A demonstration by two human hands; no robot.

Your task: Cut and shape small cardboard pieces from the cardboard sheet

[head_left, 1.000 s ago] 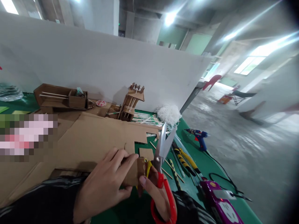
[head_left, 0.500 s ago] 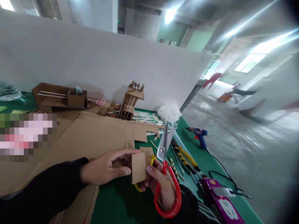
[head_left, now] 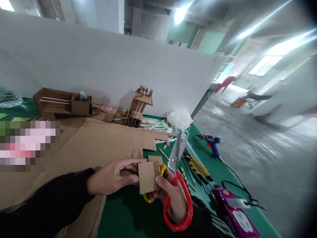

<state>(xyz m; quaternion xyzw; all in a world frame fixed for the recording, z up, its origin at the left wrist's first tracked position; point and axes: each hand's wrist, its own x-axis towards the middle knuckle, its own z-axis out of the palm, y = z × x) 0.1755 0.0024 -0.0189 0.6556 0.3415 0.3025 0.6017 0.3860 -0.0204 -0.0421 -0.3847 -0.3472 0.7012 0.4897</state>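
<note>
Between my two hands is a small rectangular piece of cardboard (head_left: 147,177), standing with its flat face toward me. My left hand (head_left: 115,177) holds its left edge, thumb near the side and a finger along the top. My right hand (head_left: 170,190) pinches the right edge with the thumb in front. Hooked over that same hand are red-handled scissors (head_left: 178,195), blades slightly apart and pointing up and away. A yellow curved piece (head_left: 163,169) shows behind the cardboard at my right fingers; most of it is hidden. Another small cardboard piece (head_left: 155,160) lies just behind.
A large cardboard sheet (head_left: 106,138) covers the table's left part. Cardboard models (head_left: 140,107) stand by the white partition, near white shredded strands (head_left: 179,119). To the right are yellow-black pliers (head_left: 198,168), a blue glue gun (head_left: 211,142) with its cord, and a purple power strip (head_left: 234,211).
The scissors have shifted slightly right with my right hand. The cardboard piece has moved a little left and up; both hands keep their hold.
</note>
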